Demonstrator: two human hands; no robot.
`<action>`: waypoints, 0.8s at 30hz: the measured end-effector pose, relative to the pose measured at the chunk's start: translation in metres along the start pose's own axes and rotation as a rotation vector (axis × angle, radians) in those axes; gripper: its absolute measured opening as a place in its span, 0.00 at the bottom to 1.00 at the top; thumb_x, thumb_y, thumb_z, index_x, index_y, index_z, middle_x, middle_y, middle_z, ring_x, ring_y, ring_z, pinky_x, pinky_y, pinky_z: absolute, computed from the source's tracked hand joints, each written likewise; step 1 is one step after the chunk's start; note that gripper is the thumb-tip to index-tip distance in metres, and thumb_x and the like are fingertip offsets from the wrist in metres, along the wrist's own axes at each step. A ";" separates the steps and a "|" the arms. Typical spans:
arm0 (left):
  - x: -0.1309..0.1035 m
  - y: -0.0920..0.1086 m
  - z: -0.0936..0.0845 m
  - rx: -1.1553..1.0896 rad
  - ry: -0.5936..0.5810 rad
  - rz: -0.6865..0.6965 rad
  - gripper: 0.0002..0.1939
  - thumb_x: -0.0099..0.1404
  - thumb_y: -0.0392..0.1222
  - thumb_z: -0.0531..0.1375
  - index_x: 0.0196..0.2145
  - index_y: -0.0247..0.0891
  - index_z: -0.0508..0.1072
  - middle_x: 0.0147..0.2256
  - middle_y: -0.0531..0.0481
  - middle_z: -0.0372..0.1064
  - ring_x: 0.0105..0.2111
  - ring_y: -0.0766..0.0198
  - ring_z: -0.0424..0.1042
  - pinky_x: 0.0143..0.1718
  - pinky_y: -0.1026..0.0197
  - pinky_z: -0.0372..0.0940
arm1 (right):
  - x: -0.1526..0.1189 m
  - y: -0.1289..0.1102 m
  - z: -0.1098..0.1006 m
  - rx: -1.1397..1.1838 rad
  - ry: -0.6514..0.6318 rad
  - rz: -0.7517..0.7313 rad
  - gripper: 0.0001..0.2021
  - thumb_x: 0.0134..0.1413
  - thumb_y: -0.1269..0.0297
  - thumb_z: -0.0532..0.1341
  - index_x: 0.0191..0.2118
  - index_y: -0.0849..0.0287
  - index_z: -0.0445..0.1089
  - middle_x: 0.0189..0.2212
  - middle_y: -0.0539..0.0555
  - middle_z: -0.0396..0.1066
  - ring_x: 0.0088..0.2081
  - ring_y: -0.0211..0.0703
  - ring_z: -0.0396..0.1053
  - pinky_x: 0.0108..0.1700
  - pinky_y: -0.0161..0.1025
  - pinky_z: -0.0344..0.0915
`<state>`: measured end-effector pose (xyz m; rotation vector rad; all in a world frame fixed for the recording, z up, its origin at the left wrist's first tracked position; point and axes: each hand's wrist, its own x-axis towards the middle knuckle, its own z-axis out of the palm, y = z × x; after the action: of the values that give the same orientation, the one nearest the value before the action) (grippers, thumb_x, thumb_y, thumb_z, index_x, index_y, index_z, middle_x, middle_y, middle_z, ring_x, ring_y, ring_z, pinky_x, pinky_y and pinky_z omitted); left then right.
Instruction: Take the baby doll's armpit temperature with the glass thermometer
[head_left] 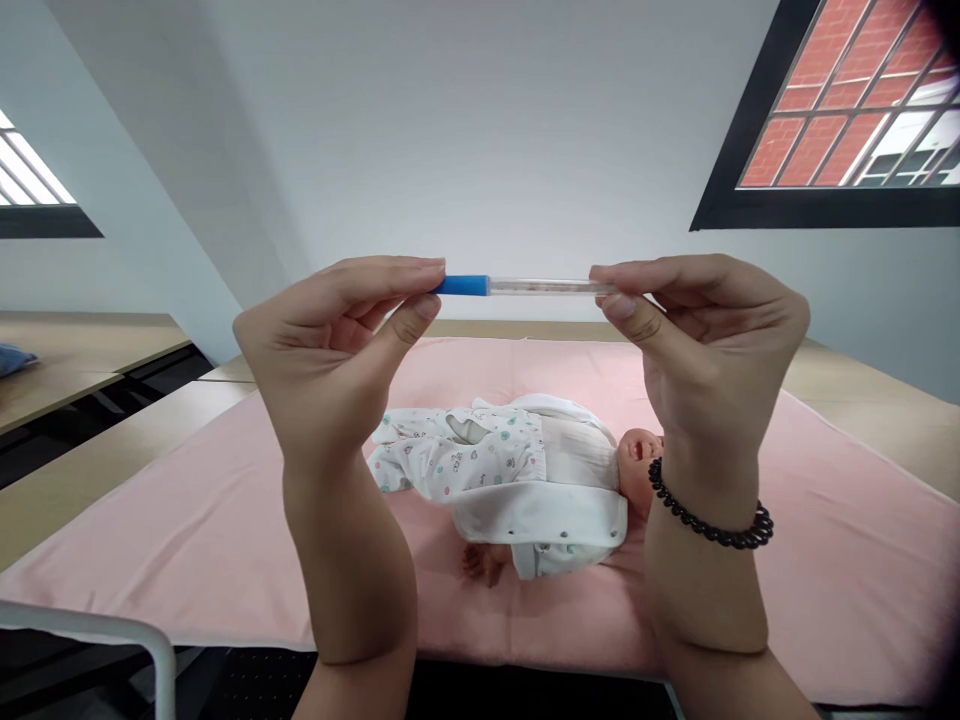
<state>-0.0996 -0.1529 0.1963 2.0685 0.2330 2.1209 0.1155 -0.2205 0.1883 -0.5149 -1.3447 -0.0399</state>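
Observation:
A thin clear tube with a blue end, which looks like a glass thermometer, is held level in front of the wall. My left hand pinches its blue end between thumb and fingers. The clear end is pinched by my right hand, with a black coiled band on that wrist. Below and beyond, a baby doll lies on its back on a pink sheet, its head to the right and partly behind my right wrist. The doll wears patterned white clothes, and its white top lies open.
The pink sheet covers a wooden table. Another table with a blue item stands at the left. A white metal rail is at the lower left. Barred windows are in the walls.

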 end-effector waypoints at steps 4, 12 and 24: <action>0.000 0.001 0.000 -0.030 -0.005 -0.011 0.16 0.61 0.25 0.69 0.41 0.46 0.84 0.39 0.59 0.81 0.43 0.59 0.80 0.49 0.46 0.80 | 0.000 0.000 0.000 0.031 -0.001 -0.019 0.09 0.55 0.77 0.70 0.39 0.55 0.80 0.37 0.50 0.80 0.41 0.43 0.78 0.49 0.44 0.80; 0.002 -0.001 0.001 -0.018 0.016 0.020 0.16 0.59 0.30 0.71 0.39 0.53 0.84 0.38 0.60 0.81 0.42 0.56 0.81 0.46 0.47 0.81 | 0.000 -0.001 0.002 0.023 0.005 -0.007 0.11 0.54 0.78 0.70 0.39 0.53 0.80 0.36 0.48 0.80 0.41 0.44 0.79 0.48 0.44 0.80; 0.000 0.001 0.001 -0.023 0.003 0.011 0.15 0.61 0.31 0.70 0.40 0.52 0.84 0.38 0.57 0.81 0.42 0.57 0.81 0.47 0.49 0.79 | -0.003 0.000 -0.002 -0.020 -0.015 0.099 0.06 0.57 0.67 0.72 0.40 0.49 0.79 0.39 0.50 0.79 0.44 0.49 0.78 0.53 0.50 0.78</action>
<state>-0.0986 -0.1539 0.1970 2.0591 0.1970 2.1229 0.1166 -0.2220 0.1850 -0.5985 -1.3326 0.0320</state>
